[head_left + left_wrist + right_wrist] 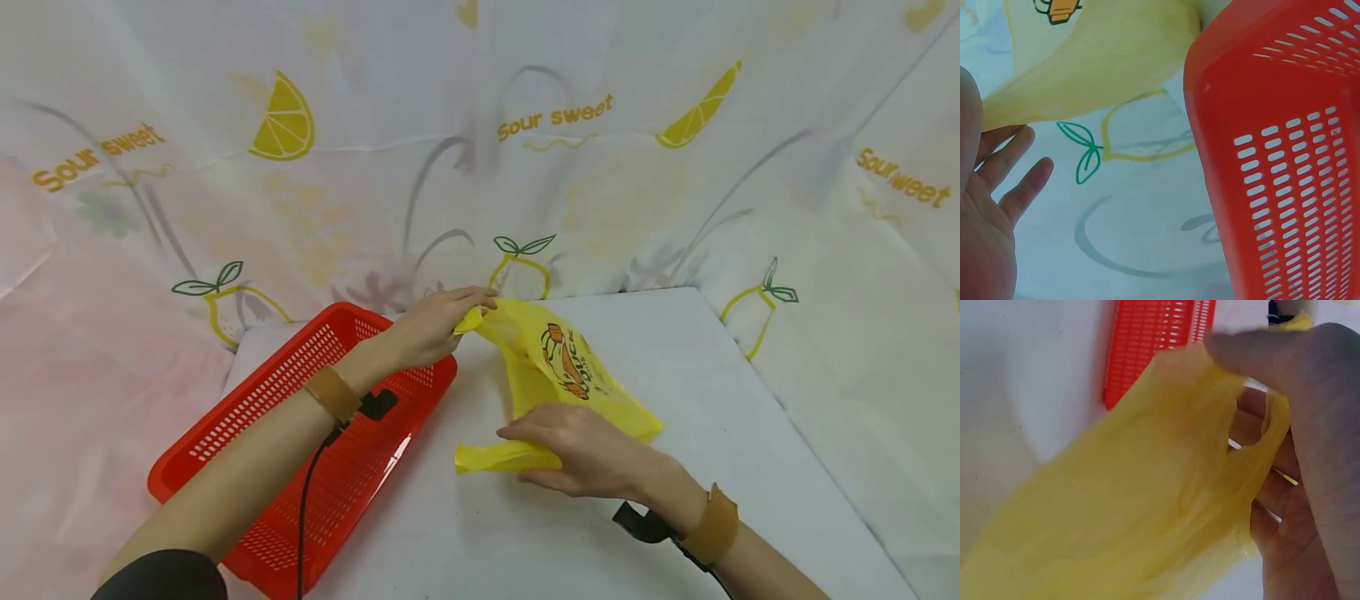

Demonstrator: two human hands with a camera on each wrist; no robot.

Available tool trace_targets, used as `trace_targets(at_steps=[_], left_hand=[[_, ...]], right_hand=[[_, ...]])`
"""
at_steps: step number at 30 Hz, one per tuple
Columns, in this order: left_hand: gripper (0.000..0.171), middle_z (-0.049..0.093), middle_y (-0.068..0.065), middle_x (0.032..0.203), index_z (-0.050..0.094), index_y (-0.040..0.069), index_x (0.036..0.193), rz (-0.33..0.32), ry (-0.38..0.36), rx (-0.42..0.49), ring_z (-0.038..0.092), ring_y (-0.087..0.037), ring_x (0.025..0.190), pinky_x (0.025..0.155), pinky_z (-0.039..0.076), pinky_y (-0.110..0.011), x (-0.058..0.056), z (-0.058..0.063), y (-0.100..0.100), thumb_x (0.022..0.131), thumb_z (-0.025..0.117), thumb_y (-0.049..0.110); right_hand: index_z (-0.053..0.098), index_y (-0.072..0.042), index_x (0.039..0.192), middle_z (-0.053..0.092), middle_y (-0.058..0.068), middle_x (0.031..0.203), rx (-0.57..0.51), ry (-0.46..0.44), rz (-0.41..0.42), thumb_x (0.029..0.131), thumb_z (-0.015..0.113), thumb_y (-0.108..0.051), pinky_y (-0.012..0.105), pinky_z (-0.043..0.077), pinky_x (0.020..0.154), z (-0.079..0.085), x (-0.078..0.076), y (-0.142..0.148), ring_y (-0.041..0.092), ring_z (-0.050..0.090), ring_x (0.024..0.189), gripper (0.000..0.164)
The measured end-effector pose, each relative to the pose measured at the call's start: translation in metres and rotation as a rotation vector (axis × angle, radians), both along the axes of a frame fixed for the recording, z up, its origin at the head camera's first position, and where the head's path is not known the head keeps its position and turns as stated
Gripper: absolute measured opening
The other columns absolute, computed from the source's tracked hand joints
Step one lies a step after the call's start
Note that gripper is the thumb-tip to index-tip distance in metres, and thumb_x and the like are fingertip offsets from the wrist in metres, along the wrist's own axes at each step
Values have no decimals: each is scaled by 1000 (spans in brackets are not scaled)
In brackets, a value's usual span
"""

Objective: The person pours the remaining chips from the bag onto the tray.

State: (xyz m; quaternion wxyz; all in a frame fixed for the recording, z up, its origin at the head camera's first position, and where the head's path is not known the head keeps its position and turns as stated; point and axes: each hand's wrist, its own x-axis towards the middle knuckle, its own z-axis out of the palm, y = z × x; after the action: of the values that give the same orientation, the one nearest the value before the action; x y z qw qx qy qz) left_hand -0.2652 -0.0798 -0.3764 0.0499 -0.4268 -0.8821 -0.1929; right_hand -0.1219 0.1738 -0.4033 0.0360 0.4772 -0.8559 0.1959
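Note:
A yellow plastic bag (600, 379) with an orange and black print lies stretched between both hands over the white table. My left hand (442, 325) grips the bag's far handle, a yellow tip sticking out under the fingers. In the left wrist view that hand (988, 206) pinches the film at the left edge, with its other fingers spread. Nearer the front, my right hand (588, 450) holds the other handle, whose loose end points left. The right wrist view has the bag's film (1122, 494) running into the right hand (1297, 444), between thumb and fingers.
A red perforated plastic basket (360, 467) stands at the left of the white table (720, 500), under the left forearm. A light curtain (420, 92) with lemon prints hangs behind the table. Cables run along both wrists.

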Motion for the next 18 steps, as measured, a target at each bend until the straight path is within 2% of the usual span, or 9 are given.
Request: trace_targets(at_steps=[5, 11, 18], left_hand=[[43, 46, 1, 144, 53, 13, 131, -11, -7, 19, 50, -23, 126, 103, 41, -43, 0, -1, -4, 91, 52, -2], [38, 46, 2, 145, 55, 12, 129, -11, -27, 33, 48, -24, 127, 105, 38, -45, 3, 0, -13, 93, 54, 0], [50, 44, 5, 145, 54, 16, 130, -16, -59, 42, 46, -21, 129, 102, 41, -42, 13, 7, -20, 86, 54, -8]], right_hand=[[67, -19, 117, 67, -10, 102, -15, 45, 1, 86, 68, -19, 22, 51, 80, 0, -2, 2, 3, 62, 91, 31], [68, -15, 113, 68, -8, 100, -90, 70, -69, 85, 69, -13, 26, 53, 79, 9, -9, 14, 5, 62, 88, 28], [64, -18, 107, 66, -9, 94, -234, -15, -190, 88, 67, -8, 21, 49, 63, 26, -23, 33, 4, 53, 70, 21]])
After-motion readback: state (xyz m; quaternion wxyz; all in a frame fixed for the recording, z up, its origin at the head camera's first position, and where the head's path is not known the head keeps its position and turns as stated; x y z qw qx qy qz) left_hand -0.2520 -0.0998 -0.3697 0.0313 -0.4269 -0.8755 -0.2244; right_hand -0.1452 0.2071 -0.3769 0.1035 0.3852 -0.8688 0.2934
